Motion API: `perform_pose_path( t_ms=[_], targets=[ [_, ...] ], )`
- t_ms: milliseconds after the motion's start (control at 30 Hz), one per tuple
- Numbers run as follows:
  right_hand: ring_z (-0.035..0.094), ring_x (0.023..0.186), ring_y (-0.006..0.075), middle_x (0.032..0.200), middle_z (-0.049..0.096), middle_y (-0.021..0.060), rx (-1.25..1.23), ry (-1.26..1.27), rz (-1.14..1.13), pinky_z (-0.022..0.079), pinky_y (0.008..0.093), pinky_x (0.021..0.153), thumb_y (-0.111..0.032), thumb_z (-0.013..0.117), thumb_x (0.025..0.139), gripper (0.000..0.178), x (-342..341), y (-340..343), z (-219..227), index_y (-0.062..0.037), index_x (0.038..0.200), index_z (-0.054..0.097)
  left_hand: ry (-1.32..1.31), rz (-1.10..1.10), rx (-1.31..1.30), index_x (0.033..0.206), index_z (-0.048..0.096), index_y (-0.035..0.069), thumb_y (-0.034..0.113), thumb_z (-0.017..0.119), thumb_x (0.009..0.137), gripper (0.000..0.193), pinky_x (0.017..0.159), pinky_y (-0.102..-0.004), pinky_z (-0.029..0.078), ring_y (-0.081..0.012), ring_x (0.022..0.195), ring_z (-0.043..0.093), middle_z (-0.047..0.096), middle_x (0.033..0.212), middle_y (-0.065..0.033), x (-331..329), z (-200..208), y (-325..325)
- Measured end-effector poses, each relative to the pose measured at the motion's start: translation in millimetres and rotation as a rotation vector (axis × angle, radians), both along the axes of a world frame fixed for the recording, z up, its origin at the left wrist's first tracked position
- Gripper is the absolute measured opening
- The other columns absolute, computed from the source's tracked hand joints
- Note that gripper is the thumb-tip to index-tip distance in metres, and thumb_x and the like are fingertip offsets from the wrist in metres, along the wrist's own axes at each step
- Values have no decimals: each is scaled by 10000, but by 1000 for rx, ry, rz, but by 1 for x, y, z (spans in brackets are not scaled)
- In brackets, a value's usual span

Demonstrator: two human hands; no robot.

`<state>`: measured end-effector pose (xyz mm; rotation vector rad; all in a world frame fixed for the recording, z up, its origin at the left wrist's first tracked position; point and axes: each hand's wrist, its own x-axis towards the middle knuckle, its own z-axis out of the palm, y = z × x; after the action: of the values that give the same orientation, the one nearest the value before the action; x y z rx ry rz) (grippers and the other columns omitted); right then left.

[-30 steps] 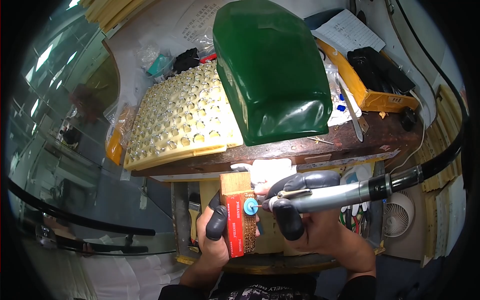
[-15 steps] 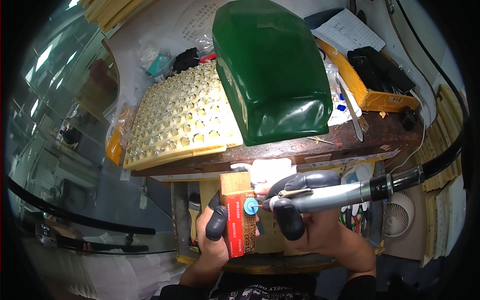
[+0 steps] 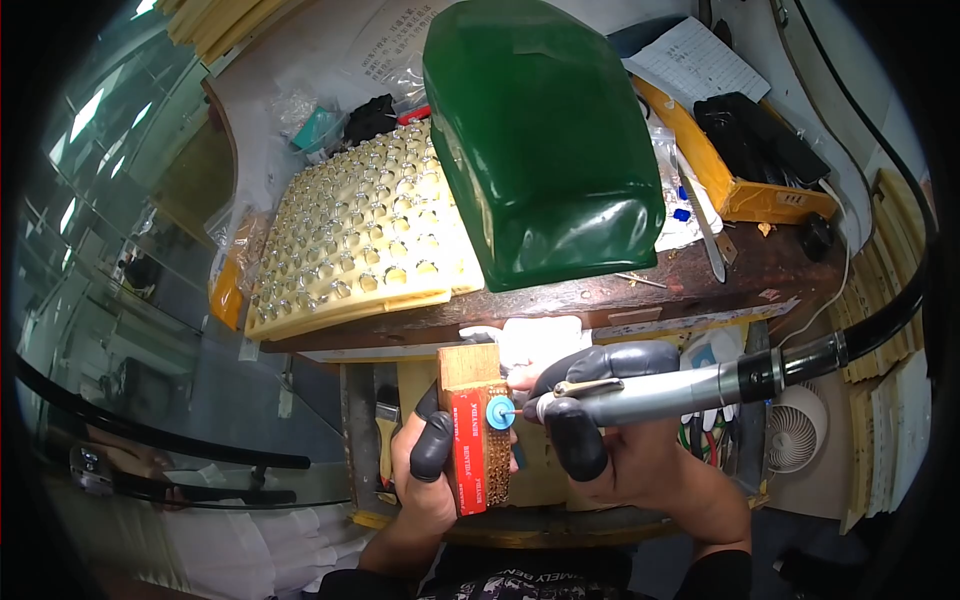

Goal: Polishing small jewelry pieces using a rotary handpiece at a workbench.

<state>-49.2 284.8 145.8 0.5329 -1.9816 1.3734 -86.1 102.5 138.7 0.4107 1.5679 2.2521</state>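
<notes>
At six o'clock in the view, just below the bench edge, stands an upright wooden block (image 3: 470, 425) with a red band and a face of small gold pieces. The left hand (image 3: 425, 470) is clamped around it from nine o'clock. A blue disc (image 3: 499, 412) touches its face, spun on a grey rotary handpiece (image 3: 640, 390) that the right hand (image 3: 625, 450) grips from three o'clock. At twelve o'clock sits a green lamp hood (image 3: 540, 140); at ten o'clock a yellow tray (image 3: 360, 240) of gold rings; at four o'clock a small white fan (image 3: 795, 430).
</notes>
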Motion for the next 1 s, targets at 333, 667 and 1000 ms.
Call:
perform_pose_path(
  t_ms=[333,667,1000],
  targets=[
    [680,835,202,938,648,174,-36,-47,-5,566,341,761,-43,553,929,102,2,0,1,39,984,531,-12,10,-2,1338,409,-76,517,542,910,744,703,-337,574,-208,884,644,608,1095,-176,0,2,2],
    [680,830,204,929,649,171,-55,-23,-6,568,337,736,-34,569,919,112,1,0,-2,36,999,537,-11,6,6,1343,405,-63,509,541,914,728,708,-338,575,-205,887,644,608,1101,-173,0,1,1],
    [680,873,214,1020,648,184,-80,-102,1,571,351,780,-22,577,910,140,5,-1,-1,35,1032,539,-15,10,6,1320,416,-63,526,559,902,736,706,-332,572,-200,866,644,608,1088,-170,1,1,2]
  ],
)
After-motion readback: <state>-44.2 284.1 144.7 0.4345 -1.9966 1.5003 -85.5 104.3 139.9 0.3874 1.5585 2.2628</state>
